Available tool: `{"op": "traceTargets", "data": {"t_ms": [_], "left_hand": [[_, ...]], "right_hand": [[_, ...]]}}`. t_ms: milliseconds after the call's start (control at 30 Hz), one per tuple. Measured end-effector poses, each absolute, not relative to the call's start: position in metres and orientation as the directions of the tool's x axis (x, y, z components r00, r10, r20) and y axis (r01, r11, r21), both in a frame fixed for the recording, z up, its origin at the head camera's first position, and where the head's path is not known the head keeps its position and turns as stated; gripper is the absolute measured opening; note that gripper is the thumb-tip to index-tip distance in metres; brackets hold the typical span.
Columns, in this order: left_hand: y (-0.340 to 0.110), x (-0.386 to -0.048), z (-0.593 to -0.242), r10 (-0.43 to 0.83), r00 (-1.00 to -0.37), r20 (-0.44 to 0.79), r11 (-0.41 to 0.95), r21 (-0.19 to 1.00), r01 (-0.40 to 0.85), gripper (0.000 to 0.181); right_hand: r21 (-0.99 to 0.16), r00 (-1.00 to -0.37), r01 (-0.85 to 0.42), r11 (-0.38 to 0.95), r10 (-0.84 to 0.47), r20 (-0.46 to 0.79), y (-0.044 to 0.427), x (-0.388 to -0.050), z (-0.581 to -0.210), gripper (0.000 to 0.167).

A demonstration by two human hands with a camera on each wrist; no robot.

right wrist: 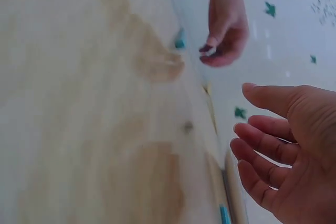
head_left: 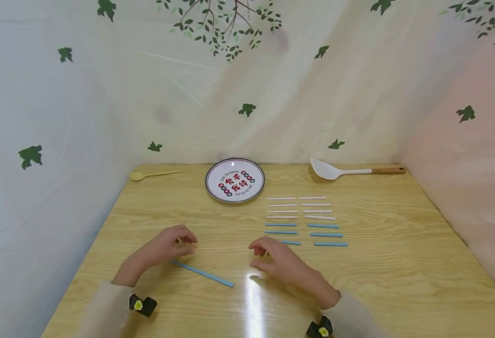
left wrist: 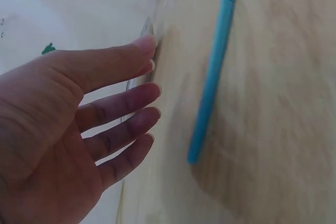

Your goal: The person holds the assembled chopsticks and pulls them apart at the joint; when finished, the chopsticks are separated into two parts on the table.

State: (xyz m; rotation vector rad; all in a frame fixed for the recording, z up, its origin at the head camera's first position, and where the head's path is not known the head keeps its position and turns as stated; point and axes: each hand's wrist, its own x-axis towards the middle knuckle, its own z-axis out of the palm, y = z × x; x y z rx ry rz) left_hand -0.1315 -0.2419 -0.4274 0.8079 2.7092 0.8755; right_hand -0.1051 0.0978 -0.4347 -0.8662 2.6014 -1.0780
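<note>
A thin blue stick (head_left: 205, 273) lies slanted on the table, its far left end just below my left hand (head_left: 165, 246). In the left wrist view a fine seam crosses this stick (left wrist: 210, 82). My left hand (left wrist: 79, 124) hovers beside it, fingers loosely bent, holding nothing. Off to the right, my right hand (head_left: 285, 265) hangs above the table with thumb and fingers apart; the right wrist view shows that hand (right wrist: 299, 150) holding nothing. Beyond it lie two columns of short sticks, white sticks (head_left: 315, 204) farther back and blue sticks (head_left: 330, 244) nearer, one partly hidden by my right hand.
A round white plate (head_left: 252, 188) with red characters stands at the back middle. At the back left lies a yellow spoon (head_left: 137, 176). A white spatula (head_left: 328, 172) with a wooden handle rests at the back right. Patterned cloth (head_left: 247, 84) encloses the wooden table (head_left: 399, 263).
</note>
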Motion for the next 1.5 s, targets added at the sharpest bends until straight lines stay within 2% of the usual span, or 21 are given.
{"op": "traceTargets", "data": {"t_ms": [233, 500, 667, 833, 1067, 1300, 1367, 1500], "left_hand": [[-0.256, -0.119, -0.437, 0.605, -0.796, -0.013, 0.649, 0.587, 0.484, 0.022], [-0.253, -0.113, -0.435, 0.633, -0.774, -0.032, 0.642, 0.58, 0.501, 0.02], [-0.249, -0.114, -0.437, 0.637, -0.769, -0.051, 0.644, 0.583, 0.495, 0.011], [-0.245, -0.115, -0.44, 0.625, -0.775, -0.088, 0.652, 0.605, 0.457, 0.01], [-0.242, -0.116, -0.438, 0.627, -0.774, -0.094, 0.646, 0.617, 0.449, 0.011], [-0.233, -0.121, -0.432, 0.619, -0.772, -0.145, 0.629, 0.68, 0.377, 0.003], [-0.228, -0.123, -0.429, 0.618, -0.771, -0.152, 0.633, 0.678, 0.374, 0.0], [-0.21, -0.13, -0.42, 0.629, -0.77, -0.109, 0.626, 0.658, 0.418, 0.007]], "right_hand": [[-0.688, -0.719, -0.504, 0.522, -0.695, -0.001, 0.057, -0.095, -0.442, 0.038], [-0.614, -0.676, -0.584, 0.531, -0.737, 0.006, 0.033, -0.093, -0.446, 0.037], [-0.511, -0.657, -0.646, 0.566, -0.754, -0.004, 0.027, -0.089, -0.449, 0.029], [-0.476, -0.671, -0.664, 0.577, -0.741, 0.038, 0.024, -0.087, -0.454, 0.013], [-0.57, -0.718, -0.591, 0.572, -0.694, 0.048, 0.025, -0.086, -0.457, 0.004], [-0.678, -0.791, -0.452, 0.58, -0.612, 0.003, 0.033, -0.093, -0.445, 0.008], [-0.694, -0.798, -0.429, 0.578, -0.603, -0.009, 0.036, -0.097, -0.44, 0.01], [-0.698, -0.808, -0.426, 0.575, -0.589, 0.008, 0.044, -0.109, -0.431, 0.015]]}}
